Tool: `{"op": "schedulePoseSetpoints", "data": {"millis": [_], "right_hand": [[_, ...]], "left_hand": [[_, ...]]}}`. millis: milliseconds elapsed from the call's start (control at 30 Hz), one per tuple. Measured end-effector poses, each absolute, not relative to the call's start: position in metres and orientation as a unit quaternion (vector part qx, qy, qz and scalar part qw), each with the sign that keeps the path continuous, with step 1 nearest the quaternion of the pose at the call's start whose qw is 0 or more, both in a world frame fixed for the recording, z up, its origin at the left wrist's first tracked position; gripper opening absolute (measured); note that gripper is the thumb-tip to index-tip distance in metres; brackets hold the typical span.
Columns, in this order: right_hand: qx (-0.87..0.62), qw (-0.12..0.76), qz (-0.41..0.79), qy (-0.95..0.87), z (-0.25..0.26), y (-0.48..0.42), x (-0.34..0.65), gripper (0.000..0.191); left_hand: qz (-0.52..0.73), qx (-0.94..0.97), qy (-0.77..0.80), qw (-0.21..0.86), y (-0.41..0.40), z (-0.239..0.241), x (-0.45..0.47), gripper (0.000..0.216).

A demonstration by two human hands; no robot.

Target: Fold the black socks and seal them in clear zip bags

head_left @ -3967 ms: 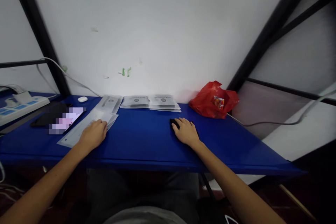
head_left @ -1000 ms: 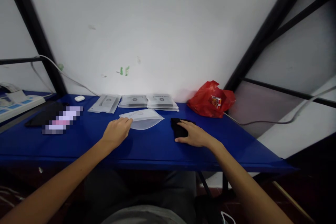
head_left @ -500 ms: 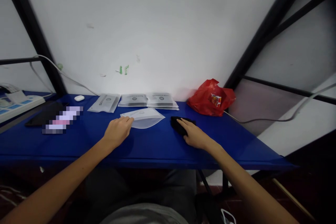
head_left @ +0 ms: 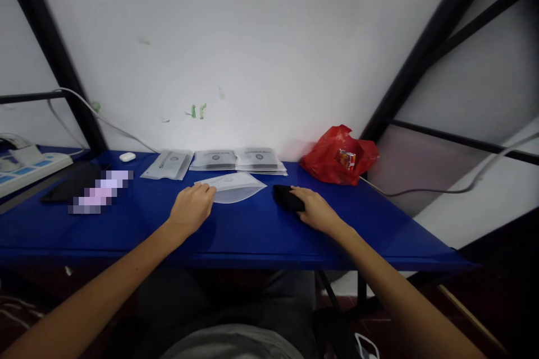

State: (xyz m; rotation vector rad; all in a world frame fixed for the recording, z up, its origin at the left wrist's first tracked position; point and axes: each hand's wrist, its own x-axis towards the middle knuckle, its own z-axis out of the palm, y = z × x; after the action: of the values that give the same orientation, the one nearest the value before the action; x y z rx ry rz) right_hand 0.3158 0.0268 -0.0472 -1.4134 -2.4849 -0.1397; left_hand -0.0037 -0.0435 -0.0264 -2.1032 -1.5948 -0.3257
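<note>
My left hand (head_left: 192,206) is closed on the near left side of a frosted plastic bag (head_left: 238,190), whose mouth gapes toward the right. My right hand (head_left: 318,212) wraps around the right end of a small black folded bundle (head_left: 286,198), which looks like cloth. The bundle is just right of the bag's mouth, apart from it. Behind the bag lie filled frosted bags in a row: a left one (head_left: 169,164), a middle one (head_left: 214,159) and a right stack (head_left: 260,160), all with dark print.
A crumpled red plastic bag (head_left: 332,157) sits at the back right of the blue table (head_left: 248,233). On the left are a white case (head_left: 127,157), a dark tablet-like slab (head_left: 63,182) and a white power strip (head_left: 40,171). A wall stands behind.
My right hand has shifted slightly right, from lying over the black bundle to gripping its right end. My left hand and the plastic bag have barely moved.
</note>
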Motion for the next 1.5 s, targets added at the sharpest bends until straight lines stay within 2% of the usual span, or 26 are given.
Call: {"op": "schedulePoseSetpoints", "data": {"millis": [267, 467, 567, 700, 800, 967, 1167, 1500], "right_hand": [[-0.504, 0.076, -0.063, -0.858, -0.043, 0.024, 0.302, 0.059], [-0.497, 0.081, -0.054, -0.862, -0.033, 0.018, 0.298, 0.059], [-0.467, 0.148, -0.044, -0.871, -0.024, 0.013, 0.297, 0.065], [-0.385, 0.341, -0.064, -0.855, -0.018, 0.001, 0.281, 0.072], [-0.290, 0.415, -0.067, -0.860, -0.022, -0.010, 0.257, 0.071], [-0.187, 0.378, -0.017, -0.907, -0.039, -0.017, 0.228, 0.080], [-0.236, 0.296, -0.005, -0.926, -0.053, -0.001, 0.233, 0.091], [-0.353, 0.259, -0.011, -0.899, -0.052, -0.002, 0.215, 0.078]], "left_hand": [[-0.097, -0.760, -0.596, 0.241, -0.040, -0.024, 0.006, 0.028], [-0.077, -0.769, -0.594, 0.224, -0.041, -0.016, 0.007, 0.029], [-0.073, -0.766, -0.601, 0.214, -0.039, -0.014, 0.006, 0.028], [-0.064, -0.766, -0.606, 0.203, -0.040, -0.010, 0.008, 0.029], [-0.050, -0.771, -0.606, 0.187, -0.043, -0.006, 0.013, 0.032], [-0.064, -0.771, -0.610, 0.168, -0.044, -0.003, 0.015, 0.032], [-0.091, -0.771, -0.611, 0.155, -0.039, -0.005, 0.011, 0.028], [-0.106, -0.792, -0.583, 0.146, -0.038, -0.008, 0.022, 0.025]]}}
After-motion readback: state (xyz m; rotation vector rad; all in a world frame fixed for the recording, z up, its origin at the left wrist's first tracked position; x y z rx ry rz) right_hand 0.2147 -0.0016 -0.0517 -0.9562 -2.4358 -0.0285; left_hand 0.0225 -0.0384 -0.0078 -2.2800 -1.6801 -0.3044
